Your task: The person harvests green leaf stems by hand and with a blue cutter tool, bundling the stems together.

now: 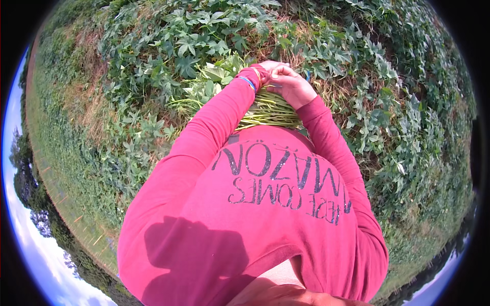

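A bundle of long green stems (270,109) lies across in front of my body, with its leafy tops (217,76) toward the left. My left hand (275,65) is at the far side of the bundle, its fingers mostly hidden. Around my left wrist are several thin coloured bands (250,81), blue and yellow among them. My right hand (293,87) reaches over to the left wrist, thumb and fingertips pinched together beside the bands. Whatever is between those fingertips is too small to make out. A small blue bit (308,76) shows beside the right hand.
Leafy green vines (199,30) cover the ground ahead and on both sides, with dry straw (337,97) showing between them. Farther left are a grassy strip (87,224) and dark trees (30,188).
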The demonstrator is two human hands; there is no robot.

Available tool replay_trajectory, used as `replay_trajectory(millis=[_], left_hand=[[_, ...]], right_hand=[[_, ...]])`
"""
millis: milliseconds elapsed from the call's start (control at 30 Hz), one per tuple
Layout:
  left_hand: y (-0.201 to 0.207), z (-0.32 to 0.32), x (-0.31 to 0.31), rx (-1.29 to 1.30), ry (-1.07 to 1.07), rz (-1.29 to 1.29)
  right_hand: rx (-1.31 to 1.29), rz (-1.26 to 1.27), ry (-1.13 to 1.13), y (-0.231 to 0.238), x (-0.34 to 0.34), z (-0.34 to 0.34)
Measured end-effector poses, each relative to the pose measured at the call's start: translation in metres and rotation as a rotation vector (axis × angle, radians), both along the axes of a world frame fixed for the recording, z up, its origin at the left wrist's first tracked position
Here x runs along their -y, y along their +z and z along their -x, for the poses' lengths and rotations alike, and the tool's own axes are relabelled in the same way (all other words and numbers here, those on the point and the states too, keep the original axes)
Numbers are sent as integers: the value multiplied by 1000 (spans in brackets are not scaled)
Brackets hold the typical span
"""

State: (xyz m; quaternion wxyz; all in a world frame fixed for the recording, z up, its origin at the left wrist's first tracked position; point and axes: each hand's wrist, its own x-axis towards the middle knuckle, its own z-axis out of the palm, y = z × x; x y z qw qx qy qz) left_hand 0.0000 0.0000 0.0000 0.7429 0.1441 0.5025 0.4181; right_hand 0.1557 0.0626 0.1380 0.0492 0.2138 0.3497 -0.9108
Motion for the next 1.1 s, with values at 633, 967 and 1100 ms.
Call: replay_trajectory(millis=[633,967,1100], left_hand=[[135,-59,-21,-845,-995,-36],[116,-80,-41,-848,-1108,-99],[41,-33,-16,-519,-987,-48]], right_hand=[[-406,-2016,952,89,-84,21],[93,-1691,1329,41,-132,50],[100,-1278,1189,72,-72,12]])
